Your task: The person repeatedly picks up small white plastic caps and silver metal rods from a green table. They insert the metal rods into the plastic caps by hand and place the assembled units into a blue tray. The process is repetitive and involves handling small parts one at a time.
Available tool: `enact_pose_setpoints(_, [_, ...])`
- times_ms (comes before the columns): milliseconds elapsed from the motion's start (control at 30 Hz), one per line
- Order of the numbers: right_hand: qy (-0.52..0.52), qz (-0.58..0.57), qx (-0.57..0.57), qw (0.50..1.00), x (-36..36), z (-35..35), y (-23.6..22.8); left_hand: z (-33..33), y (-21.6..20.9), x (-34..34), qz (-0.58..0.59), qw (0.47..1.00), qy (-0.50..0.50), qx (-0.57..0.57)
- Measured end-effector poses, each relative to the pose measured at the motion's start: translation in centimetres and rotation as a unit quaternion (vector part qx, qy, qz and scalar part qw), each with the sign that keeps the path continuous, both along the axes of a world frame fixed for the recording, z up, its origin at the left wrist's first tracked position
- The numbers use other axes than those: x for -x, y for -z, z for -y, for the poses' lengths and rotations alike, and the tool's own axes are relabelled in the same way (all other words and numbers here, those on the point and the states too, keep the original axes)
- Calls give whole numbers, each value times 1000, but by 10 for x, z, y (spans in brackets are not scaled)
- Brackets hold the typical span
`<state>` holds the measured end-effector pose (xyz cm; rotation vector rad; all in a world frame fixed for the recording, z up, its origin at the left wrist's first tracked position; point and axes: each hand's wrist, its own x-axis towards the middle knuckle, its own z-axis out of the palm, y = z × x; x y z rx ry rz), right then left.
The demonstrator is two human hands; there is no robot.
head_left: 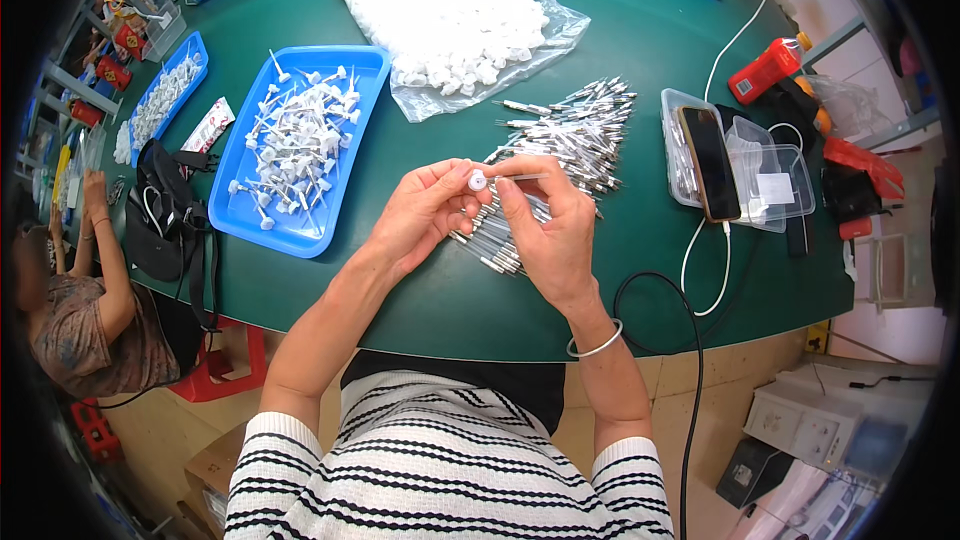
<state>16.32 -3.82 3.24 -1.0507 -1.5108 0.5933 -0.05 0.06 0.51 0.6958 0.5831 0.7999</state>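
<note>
My left hand (412, 212) pinches a small round white plastic cap (477, 181) between thumb and fingertips. Close beside it, my right hand (556, 232) grips a thin rod (518, 177) between thumb and forefinger, its end pointing at the cap. Whether rod and cap touch is too small to tell. Beneath and behind both hands lies a heap of slender clear rods with metallic ends (590, 135). To the left, a blue tray (222, 202) holds many rods fitted with white caps. A clear plastic bag (420, 104) full of loose white caps lies beyond my hands.
A phone (708, 162) with a white cable leans on clear plastic boxes (790, 202) at right, near a red bottle (765, 70). A black bag (160, 210) lies left. Another person (85, 325) sits at far left by a second blue tray (200, 44). A black cable (690, 390) crosses the green table's edge.
</note>
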Motion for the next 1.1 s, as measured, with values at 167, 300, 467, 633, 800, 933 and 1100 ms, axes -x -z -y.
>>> enact_pose_setpoints(167, [-1, -4, 6, 1000, 0, 0, -1, 0, -2, 0, -9, 1000, -4, -2])
enact_pose_setpoints(300, [-2, -12, 16, 1000, -1, 1, -1, 1, -1, -1, -8, 1000, -6, -3])
enact_pose_setpoints(467, [-11, -23, 15, 1000, -1, 0, 0, 0, 0, 0, -13, 1000, -3, 2])
enact_pose_setpoints(633, [-17, -57, 37, 998, -1, 0, -3, 0, -2, -1, -10, 1000, 1, 8])
enact_pose_setpoints(800, [-21, -62, 48, 997, -2, 0, -3, 0, -3, -1, -8, 1000, -2, 5])
enact_pose_setpoints(933, [-19, -54, 45, 997, -2, 0, -1, 1, -3, -1, -15, 1000, -4, -2])
enact_pose_setpoints(1100, [-19, -52, 50, 997, -3, 0, -2, 1, -3, -1, -23, 1000, -9, -10])
